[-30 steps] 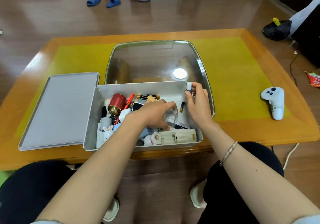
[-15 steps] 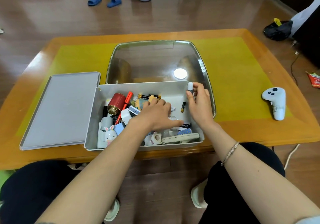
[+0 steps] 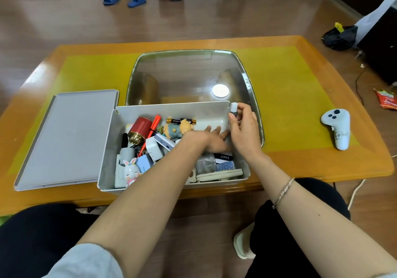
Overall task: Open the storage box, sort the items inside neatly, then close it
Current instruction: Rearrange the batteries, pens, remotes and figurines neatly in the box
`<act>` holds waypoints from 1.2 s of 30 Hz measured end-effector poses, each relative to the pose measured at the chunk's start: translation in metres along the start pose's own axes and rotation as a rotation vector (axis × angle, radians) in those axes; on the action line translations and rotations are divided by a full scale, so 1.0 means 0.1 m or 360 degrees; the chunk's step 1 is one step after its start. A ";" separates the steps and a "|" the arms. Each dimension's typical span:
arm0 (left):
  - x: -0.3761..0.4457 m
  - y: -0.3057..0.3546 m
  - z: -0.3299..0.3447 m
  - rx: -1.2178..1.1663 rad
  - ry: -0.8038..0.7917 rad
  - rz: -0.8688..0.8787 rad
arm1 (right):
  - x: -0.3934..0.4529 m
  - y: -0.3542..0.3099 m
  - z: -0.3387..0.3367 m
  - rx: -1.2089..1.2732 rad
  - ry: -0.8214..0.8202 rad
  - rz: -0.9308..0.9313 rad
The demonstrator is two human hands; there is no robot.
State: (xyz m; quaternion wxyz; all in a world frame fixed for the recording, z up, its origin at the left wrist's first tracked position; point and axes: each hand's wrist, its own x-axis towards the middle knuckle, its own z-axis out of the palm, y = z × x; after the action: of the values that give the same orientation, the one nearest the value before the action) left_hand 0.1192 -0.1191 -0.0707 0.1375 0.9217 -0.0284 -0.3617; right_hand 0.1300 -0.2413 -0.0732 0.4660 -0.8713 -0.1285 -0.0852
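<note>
Sorting the open box (image 3: 171,111) on the table (image 3: 300,166)

The right hand (image 3: 245,133) is pinching a small vial (image 3: 233,110) at the box's far right corner; the left hand (image 3: 211,141) is reaching flat, fingers straight, among the items. The lid (image 3: 68,138) is lying beside the box, on its left.

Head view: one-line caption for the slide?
Lid off beside the open storage box; right hand pinches a small white-capped bottle at its corner, left hand reaches flat among the clutter.
</note>
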 end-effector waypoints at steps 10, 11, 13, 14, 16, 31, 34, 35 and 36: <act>-0.36 -0.09 0.15 0.0221 0.0188 0.0006 | -0.03 -0.04 -0.04 -0.0112 -0.0071 -0.0172; -0.38 -0.10 0.16 0.0203 0.0262 0.0026 | -0.03 -0.05 -0.04 -0.0099 -0.0078 -0.0152; -0.43 -0.11 0.18 0.0067 0.0402 0.0044 | -0.03 -0.06 -0.06 -0.0064 -0.0081 -0.0131; -0.45 -0.12 0.19 -0.0031 0.0456 0.0053 | -0.03 -0.07 -0.06 -0.0056 -0.0073 -0.0137; -0.48 -0.13 0.21 -0.0316 0.0521 0.0093 | -0.03 -0.09 -0.08 -0.0079 -0.0051 -0.0169; -0.49 -0.07 0.09 -0.0893 0.1111 0.0240 | 0.00 -0.17 -0.10 0.0109 -0.0254 0.0088; -0.43 -0.08 0.12 -0.0927 0.1107 0.0159 | 0.00 -0.13 -0.09 0.0049 -0.0256 -0.0074; -0.40 -0.10 0.12 -0.0951 0.1116 0.0108 | 0.01 -0.11 -0.10 -0.0019 -0.0226 -0.0142; -0.38 -0.11 0.10 -0.0945 0.1122 0.0055 | 0.01 -0.09 -0.10 -0.0081 -0.0187 -0.0172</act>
State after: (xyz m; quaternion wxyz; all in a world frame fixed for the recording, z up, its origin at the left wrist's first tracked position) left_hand 0.0842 -0.1049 -0.0557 0.4029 0.9085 0.1097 -0.0163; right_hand 0.1279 -0.2446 -0.0603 0.4300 -0.8781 -0.2003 -0.0623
